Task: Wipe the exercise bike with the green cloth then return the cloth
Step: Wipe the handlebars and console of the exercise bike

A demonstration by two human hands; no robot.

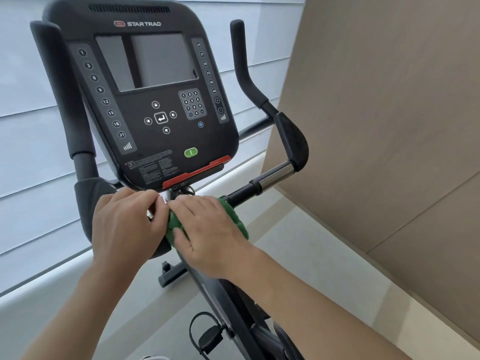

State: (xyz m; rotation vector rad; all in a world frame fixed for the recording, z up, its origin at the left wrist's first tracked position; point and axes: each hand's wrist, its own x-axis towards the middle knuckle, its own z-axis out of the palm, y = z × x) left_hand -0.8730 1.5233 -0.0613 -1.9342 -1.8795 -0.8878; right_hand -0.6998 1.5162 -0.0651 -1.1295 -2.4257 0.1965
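Note:
The black exercise bike's console (153, 100) fills the upper middle of the head view, with its handlebar (270, 180) running below it. A green cloth (237, 219) is draped over the handlebar's middle, just under the console. My right hand (207, 229) lies on top of the cloth with straight fingers, pressing it onto the bar. My left hand (127, 224) grips the bar right beside it, fingers curled round it. The two hands touch at the fingertips. Most of the cloth is hidden under my right hand.
Padded handles rise at the left (59, 94) and right (291, 141) of the console. A pedal with a strap (207, 336) sits low in the frame. A beige wall (389, 113) stands close on the right; window blinds (31, 152) are behind.

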